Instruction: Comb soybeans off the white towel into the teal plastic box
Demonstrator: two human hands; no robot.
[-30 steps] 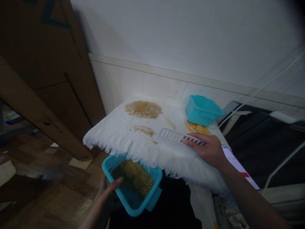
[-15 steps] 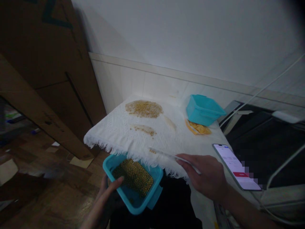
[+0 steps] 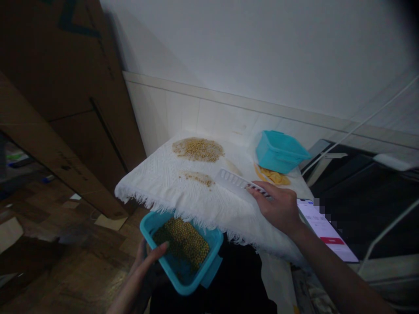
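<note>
My left hand [image 3: 149, 261] grips the left side of a blue plastic basket [image 3: 183, 288], thumb over the rim. Inside lie yellow soybeans [image 3: 188, 237] and smaller dark green beans. The basket is held below the fringed edge of a white cloth [image 3: 163, 187]. In my closed right hand [image 3: 278, 205] is a flat white plastic strip [image 3: 229, 179] with a row of slots, tilted above the cloth. Left of the strip is a small line of beans [image 3: 198, 178]. Farther back lies a larger heap of soybeans [image 3: 199, 149].
A second blue basket [image 3: 281, 152] stands at the back right, partly on a yellow packet [image 3: 273, 175]. A phone [image 3: 327, 231] with a lit screen lies right of my right forearm. White cables run across a black object at the right. A large cardboard box [image 3: 75, 100] stands at the left.
My right hand has moved up and back from the cloth's front edge, turning the white strip so its slotted face shows. The few beans by the strip at the edge are gone. The held basket barely moved.
</note>
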